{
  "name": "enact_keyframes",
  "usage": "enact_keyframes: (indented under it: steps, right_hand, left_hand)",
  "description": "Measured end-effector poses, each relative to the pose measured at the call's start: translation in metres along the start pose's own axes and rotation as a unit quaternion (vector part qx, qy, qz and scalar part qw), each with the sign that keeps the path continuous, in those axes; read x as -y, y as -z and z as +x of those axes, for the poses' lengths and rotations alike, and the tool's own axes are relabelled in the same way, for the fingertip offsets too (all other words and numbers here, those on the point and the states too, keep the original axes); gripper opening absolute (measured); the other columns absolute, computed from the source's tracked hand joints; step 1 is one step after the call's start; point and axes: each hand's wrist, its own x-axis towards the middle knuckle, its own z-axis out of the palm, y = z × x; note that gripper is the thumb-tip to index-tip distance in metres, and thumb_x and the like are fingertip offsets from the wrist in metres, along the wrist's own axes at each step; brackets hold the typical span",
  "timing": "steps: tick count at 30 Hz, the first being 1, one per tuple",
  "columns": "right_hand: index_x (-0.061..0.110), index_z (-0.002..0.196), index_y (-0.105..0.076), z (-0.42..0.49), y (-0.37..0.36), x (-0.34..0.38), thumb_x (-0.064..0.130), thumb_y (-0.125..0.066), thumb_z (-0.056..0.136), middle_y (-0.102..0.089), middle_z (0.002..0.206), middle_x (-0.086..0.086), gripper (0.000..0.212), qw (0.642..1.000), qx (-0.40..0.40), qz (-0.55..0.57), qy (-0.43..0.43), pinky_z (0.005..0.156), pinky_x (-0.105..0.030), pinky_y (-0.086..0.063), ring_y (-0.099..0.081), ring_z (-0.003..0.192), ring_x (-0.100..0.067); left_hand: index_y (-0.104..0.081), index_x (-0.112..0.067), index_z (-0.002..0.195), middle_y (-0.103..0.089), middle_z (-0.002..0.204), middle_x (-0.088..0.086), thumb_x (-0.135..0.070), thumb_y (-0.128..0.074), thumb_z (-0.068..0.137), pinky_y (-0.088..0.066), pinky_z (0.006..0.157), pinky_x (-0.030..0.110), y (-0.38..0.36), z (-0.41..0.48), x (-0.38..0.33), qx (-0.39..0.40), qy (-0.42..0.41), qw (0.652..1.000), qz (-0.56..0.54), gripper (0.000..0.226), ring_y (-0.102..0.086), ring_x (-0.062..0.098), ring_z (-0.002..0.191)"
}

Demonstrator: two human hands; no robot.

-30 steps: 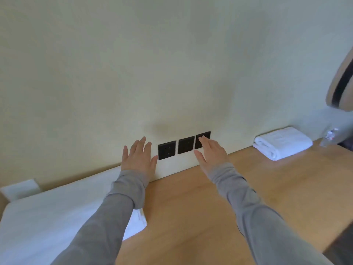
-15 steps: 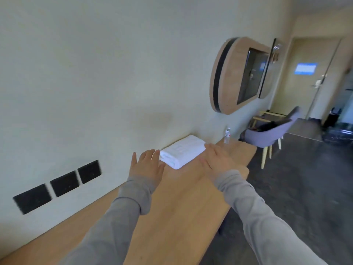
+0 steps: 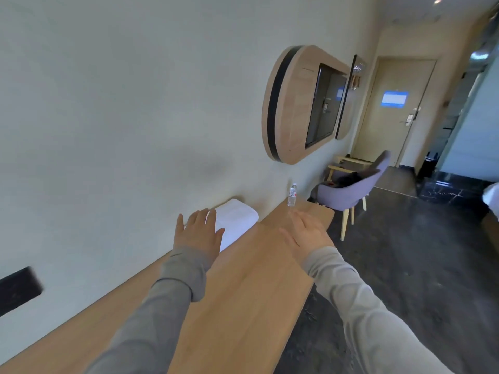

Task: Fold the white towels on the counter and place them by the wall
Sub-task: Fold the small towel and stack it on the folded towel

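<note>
Wall of pale smooth plaster (image 3: 121, 103) fills the left and upper part of the view. Long light-brown wooden counter (image 3: 243, 306) runs along its base from near left to far right. Dark polished stone floor (image 3: 418, 279) lies to the right of the counter. A rounded wooden wall housing with a black band and a dark screen (image 3: 297, 103) is mounted above the far end of the counter. A beige door with a blue-white notice (image 3: 391, 112) stands at the far end of the room. A purple upholstered chair with light wooden legs (image 3: 351, 190) stands just beyond the counter's far end.

Two grey sleeves (image 3: 162, 306) reach forward over the counter. The folded white towel (image 3: 240, 220) lies flat on the far part of the counter, its long side against the wall.

Left hand (image 3: 198, 230): fingers straight and spread, grasping nothing, in front of the towel's near end; contact cannot be determined. Right hand (image 3: 307, 229): released, fingers extended, over the far right part of the counter, apart from the towel.

A black rectangular socket plate (image 3: 16, 290) sits low on the wall at near left. A small clear plastic water bottle (image 3: 292, 195) stands upright by the wall, beyond the towel.
</note>
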Motion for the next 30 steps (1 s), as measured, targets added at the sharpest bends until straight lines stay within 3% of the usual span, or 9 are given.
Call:
enact_keyframes:
  steps: [7, 14, 22, 25, 27, 30]
  right_hand:
    - [0.011, 0.145, -0.024, 0.118, -0.029, -0.012, 0.04, -0.035, 0.098, -0.025, 0.152, -0.006, 0.056, 0.998, 0.035, -0.013, 0.052, 0.11, -0.026, -0.012, -0.024, 0.138, -0.019]
    - [0.014, 0.146, -0.024, 0.205, -0.065, -0.026, 0.043, -0.033, 0.098, -0.021, 0.155, -0.002, 0.057, 0.995, 0.037, 0.012, 0.094, 0.116, -0.032, -0.009, -0.018, 0.142, -0.016]
    - [0.016, 0.148, -0.015, 0.315, -0.134, -0.057, 0.046, -0.025, 0.099, -0.014, 0.157, -0.001, 0.059, 0.976, 0.063, 0.049, 0.203, 0.118, -0.033, -0.004, -0.01, 0.144, -0.016]
    - [0.015, 0.148, -0.018, 0.35, -0.165, -0.084, 0.045, -0.029, 0.098, -0.019, 0.155, -0.002, 0.058, 0.965, 0.118, 0.14, 0.185, 0.115, -0.029, -0.01, -0.014, 0.143, -0.018]
    - [0.014, 0.146, -0.022, 0.362, -0.193, -0.105, 0.041, -0.035, 0.098, -0.025, 0.152, -0.004, 0.056, 0.95, 0.174, 0.212, 0.148, 0.113, -0.028, -0.017, -0.021, 0.139, -0.019]
    - [0.014, 0.146, -0.024, 0.37, -0.244, -0.134, 0.038, -0.037, 0.098, -0.025, 0.151, -0.004, 0.055, 0.926, 0.275, 0.239, 0.102, 0.113, -0.03, -0.023, -0.024, 0.138, -0.018]
  left_hand:
    - [-0.013, -0.019, 0.148, -0.013, 0.157, -0.002, -0.041, -0.022, 0.1, -0.005, 0.117, 0.041, -0.037, 0.088, 0.016, 0.015, 0.036, 0.999, 0.016, 0.054, -0.012, 0.014, 0.143]
    - [-0.009, -0.016, 0.149, -0.008, 0.158, 0.001, -0.04, -0.02, 0.1, -0.002, 0.118, 0.039, -0.059, 0.151, 0.023, -0.001, 0.04, 0.997, 0.072, 0.056, -0.005, 0.017, 0.145]
    - [-0.009, -0.018, 0.149, -0.007, 0.158, -0.001, -0.041, -0.022, 0.1, -0.003, 0.118, 0.04, -0.115, 0.223, 0.001, 0.005, 0.136, 0.985, 0.102, 0.056, -0.005, 0.015, 0.145]
    - [-0.02, -0.018, 0.148, -0.021, 0.155, -0.001, -0.04, -0.029, 0.099, -0.016, 0.116, 0.035, -0.15, 0.246, -0.014, 0.008, 0.236, 0.971, -0.042, 0.054, -0.019, 0.017, 0.142]
    - [-0.028, -0.015, 0.145, -0.031, 0.15, 0.002, -0.036, -0.037, 0.098, -0.028, 0.11, 0.033, -0.183, 0.249, -0.029, 0.018, 0.325, 0.925, -0.194, 0.051, -0.031, 0.02, 0.136]
    - [-0.037, -0.014, 0.14, -0.041, 0.142, 0.003, -0.034, -0.041, 0.098, -0.035, 0.1, 0.029, -0.245, 0.24, -0.049, 0.058, 0.425, 0.863, -0.268, 0.047, -0.044, 0.021, 0.125]
